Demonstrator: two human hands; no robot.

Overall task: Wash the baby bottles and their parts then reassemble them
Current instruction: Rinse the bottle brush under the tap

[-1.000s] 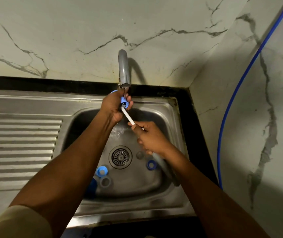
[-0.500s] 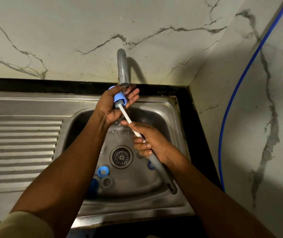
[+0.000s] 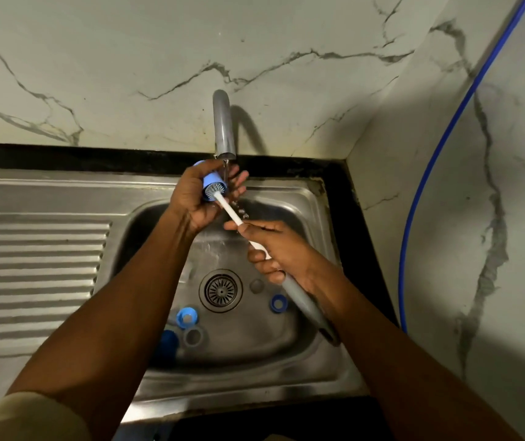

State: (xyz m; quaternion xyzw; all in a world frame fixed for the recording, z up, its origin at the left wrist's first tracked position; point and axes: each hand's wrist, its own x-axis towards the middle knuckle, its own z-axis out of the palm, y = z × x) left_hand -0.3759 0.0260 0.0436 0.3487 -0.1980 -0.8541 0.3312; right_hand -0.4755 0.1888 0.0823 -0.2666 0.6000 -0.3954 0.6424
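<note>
Left hand (image 3: 196, 198) grips a blue bottle cap (image 3: 212, 183) under the tap (image 3: 224, 128); right hand (image 3: 281, 253) clamps the brush (image 3: 231, 213), bristles inside it.

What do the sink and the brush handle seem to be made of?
The grey sink basin looks like brushed stainless steel: soft sheen, pressed ridges. The long white-and-grey brush handle is probably plastic: smooth, matte, even colour.
</note>
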